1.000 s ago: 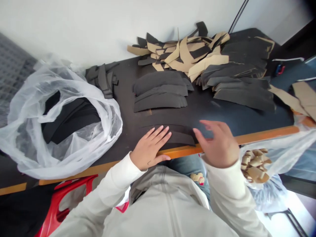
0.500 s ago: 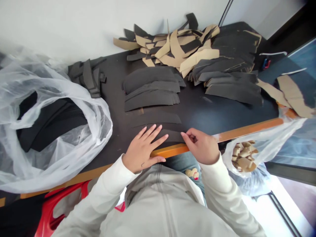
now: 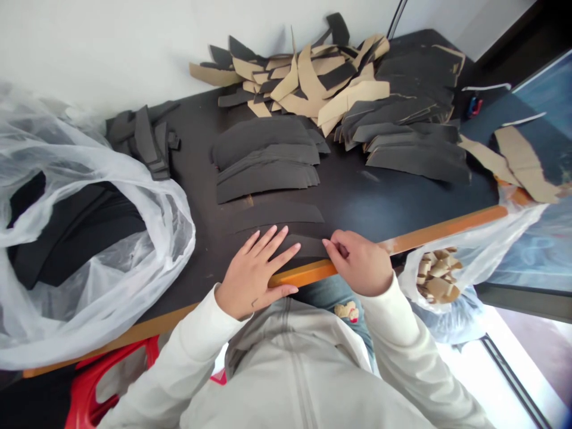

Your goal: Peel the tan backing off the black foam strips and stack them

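Observation:
Near the table's front edge lies a curved black foam strip (image 3: 308, 246). My left hand (image 3: 259, 268) rests flat on its left part with the fingers spread. At the strip's right end, thumb and forefinger of my right hand (image 3: 360, 260) pinch the corner. Just beyond the fingertips another thin black strip (image 3: 286, 214) lies flat by itself. Behind that is a fanned stack of black curved strips (image 3: 268, 179). Farther right sits a second stack of dark strips (image 3: 415, 158), some with tan edges.
A heap of tan and black offcuts (image 3: 308, 89) leans toward the wall. An open clear plastic bag (image 3: 179, 220) with black pieces stands on the left, beside small black scraps (image 3: 149, 140). Another bag with tan scraps (image 3: 440, 277) hangs off the orange front edge (image 3: 447, 230).
The view has shifted slightly, so things on the table appear a little farther left. Both hands keep nearly the same places on the strip.

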A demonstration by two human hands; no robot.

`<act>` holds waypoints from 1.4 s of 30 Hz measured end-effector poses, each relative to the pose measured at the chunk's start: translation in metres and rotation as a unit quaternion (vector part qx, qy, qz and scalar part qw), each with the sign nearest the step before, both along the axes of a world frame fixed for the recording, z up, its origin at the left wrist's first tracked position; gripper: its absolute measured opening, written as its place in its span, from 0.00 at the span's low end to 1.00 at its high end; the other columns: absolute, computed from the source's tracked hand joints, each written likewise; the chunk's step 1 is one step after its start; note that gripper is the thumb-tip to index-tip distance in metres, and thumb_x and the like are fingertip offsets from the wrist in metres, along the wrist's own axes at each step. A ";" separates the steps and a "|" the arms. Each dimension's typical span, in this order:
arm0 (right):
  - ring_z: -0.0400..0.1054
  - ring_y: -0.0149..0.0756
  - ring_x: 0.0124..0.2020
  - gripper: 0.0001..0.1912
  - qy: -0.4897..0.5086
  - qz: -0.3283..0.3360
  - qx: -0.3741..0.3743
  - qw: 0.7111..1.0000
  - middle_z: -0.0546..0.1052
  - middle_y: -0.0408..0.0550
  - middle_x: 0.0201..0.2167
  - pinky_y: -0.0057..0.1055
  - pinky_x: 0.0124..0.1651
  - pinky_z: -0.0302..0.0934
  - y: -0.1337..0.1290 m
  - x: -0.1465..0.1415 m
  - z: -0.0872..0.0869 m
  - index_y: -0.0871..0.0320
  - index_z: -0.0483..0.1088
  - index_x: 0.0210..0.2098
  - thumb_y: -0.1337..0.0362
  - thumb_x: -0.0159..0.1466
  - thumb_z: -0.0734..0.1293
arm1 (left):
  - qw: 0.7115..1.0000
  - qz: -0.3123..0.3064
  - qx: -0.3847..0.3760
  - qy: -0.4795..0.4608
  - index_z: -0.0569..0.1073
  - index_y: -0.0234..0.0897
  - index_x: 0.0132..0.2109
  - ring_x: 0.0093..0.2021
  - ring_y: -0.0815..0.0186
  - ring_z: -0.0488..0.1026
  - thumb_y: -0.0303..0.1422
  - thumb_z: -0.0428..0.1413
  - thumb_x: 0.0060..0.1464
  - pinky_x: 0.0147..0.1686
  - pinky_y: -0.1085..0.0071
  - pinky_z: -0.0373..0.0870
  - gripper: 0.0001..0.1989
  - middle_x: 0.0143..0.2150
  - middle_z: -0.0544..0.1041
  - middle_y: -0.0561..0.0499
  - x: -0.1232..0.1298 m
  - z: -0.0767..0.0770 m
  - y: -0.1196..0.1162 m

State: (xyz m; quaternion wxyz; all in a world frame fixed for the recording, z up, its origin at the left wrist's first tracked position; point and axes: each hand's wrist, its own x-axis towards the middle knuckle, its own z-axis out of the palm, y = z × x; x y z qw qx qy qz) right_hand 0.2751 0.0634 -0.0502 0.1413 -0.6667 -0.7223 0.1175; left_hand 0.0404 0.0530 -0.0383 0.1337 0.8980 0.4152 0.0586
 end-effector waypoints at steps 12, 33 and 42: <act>0.61 0.29 0.23 0.21 -0.098 -0.003 -0.095 0.991 0.74 0.45 0.28 0.29 0.25 0.39 0.003 0.001 0.012 0.57 0.69 0.25 0.52 0.68 0.57 | 0.999 -0.012 0.034 -0.003 0.51 0.26 0.69 0.72 0.54 0.45 0.58 0.44 0.58 0.68 0.58 0.45 0.45 0.72 0.49 0.38 0.047 -0.011 -0.004; 0.51 0.46 0.68 0.28 0.110 0.132 0.220 0.960 0.61 0.60 0.65 0.51 0.65 0.55 -0.038 -0.004 -0.030 0.61 0.49 0.68 0.64 0.70 0.55 | 0.996 -0.006 0.081 -0.041 0.55 0.37 0.69 0.72 0.48 0.40 0.57 0.48 0.57 0.67 0.45 0.42 0.40 0.72 0.47 0.37 0.038 -0.001 -0.032; 0.56 0.49 0.65 0.25 -0.058 0.148 0.238 0.958 0.62 0.56 0.65 0.49 0.63 0.54 -0.038 -0.026 -0.043 0.60 0.60 0.64 0.60 0.70 0.56 | 0.983 0.151 0.103 0.026 0.50 0.28 0.69 0.71 0.47 0.45 0.57 0.46 0.58 0.64 0.50 0.57 0.45 0.71 0.48 0.32 0.003 -0.018 -0.050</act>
